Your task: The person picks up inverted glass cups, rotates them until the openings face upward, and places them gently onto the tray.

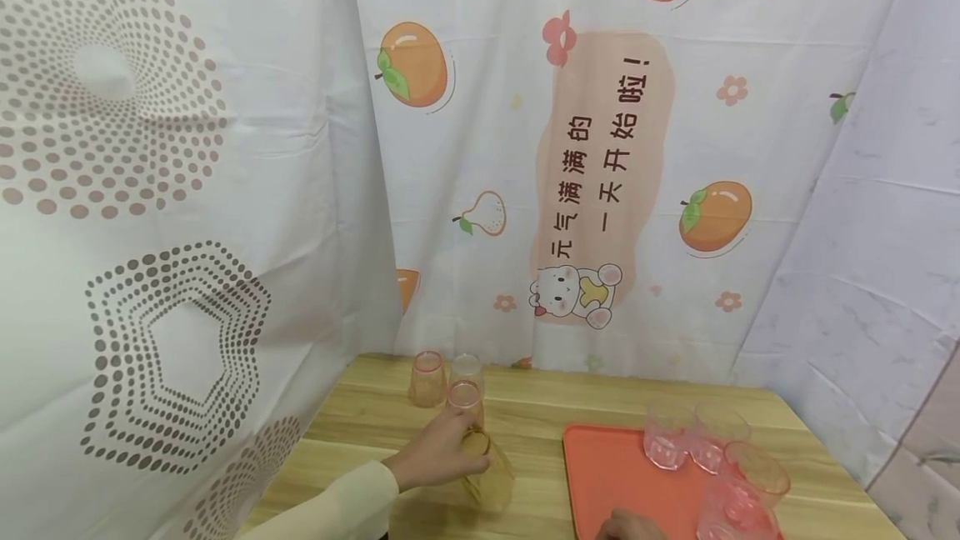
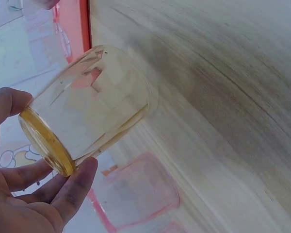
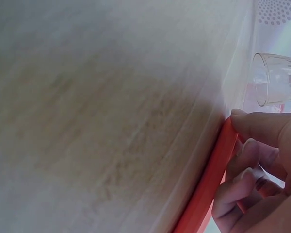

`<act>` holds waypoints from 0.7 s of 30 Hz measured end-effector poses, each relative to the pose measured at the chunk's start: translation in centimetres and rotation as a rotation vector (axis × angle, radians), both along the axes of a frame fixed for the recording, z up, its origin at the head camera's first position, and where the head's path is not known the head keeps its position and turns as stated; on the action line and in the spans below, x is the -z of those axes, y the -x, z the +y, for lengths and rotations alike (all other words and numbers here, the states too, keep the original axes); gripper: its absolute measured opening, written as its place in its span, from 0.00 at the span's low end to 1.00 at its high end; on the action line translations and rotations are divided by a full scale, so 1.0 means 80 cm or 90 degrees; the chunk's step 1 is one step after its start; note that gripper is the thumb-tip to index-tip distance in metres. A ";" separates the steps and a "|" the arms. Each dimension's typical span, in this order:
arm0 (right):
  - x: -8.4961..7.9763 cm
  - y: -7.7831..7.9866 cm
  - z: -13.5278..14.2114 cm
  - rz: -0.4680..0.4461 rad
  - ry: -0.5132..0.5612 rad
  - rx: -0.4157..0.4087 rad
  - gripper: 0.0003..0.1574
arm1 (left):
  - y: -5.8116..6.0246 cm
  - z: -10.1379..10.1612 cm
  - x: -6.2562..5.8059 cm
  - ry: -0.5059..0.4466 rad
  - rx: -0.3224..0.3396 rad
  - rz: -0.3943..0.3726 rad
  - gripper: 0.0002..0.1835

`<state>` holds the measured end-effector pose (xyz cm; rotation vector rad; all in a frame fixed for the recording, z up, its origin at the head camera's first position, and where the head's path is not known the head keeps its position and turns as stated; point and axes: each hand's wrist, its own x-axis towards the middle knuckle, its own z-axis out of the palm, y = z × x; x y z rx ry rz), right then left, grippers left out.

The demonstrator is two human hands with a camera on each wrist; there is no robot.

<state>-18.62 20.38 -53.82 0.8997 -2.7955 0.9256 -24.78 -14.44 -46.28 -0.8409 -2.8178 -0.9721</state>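
Note:
My left hand (image 1: 442, 452) pinches a see-through yellow cup (image 2: 94, 104) by its thick-ringed end, with thumb and fingers on either side. The cup is tilted, its wider end pointing down toward the table; whether it touches the wood I cannot tell. Just beyond that hand stands a pink cup (image 1: 464, 397), partly hidden by the fingers. Behind it are another pink cup (image 1: 428, 382) and a clear cup (image 1: 467, 368). At the near side of the red tray (image 1: 600, 457), my right hand (image 3: 262, 165) holds the edge, a fingertip on the rim and other fingers curled beside it.
Several clear and pinkish cups, among them a clear one (image 1: 666, 440) and a pink-tinted one (image 1: 757, 473), stand on the tray's right side. A wooden table (image 1: 525, 415) carries everything. Printed curtains (image 1: 480, 148) hang along its back and sides.

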 end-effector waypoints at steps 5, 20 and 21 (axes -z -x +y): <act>0.000 0.001 0.002 -0.017 -0.002 0.001 0.09 | -0.003 0.003 -0.002 0.010 -0.013 -0.011 0.22; -0.013 0.001 0.006 -0.111 0.011 -0.022 0.05 | -0.002 0.012 0.001 -0.040 -0.002 -0.042 0.25; -0.013 0.002 0.007 -0.113 0.014 -0.026 0.05 | -0.002 0.012 0.000 -0.045 0.000 -0.044 0.25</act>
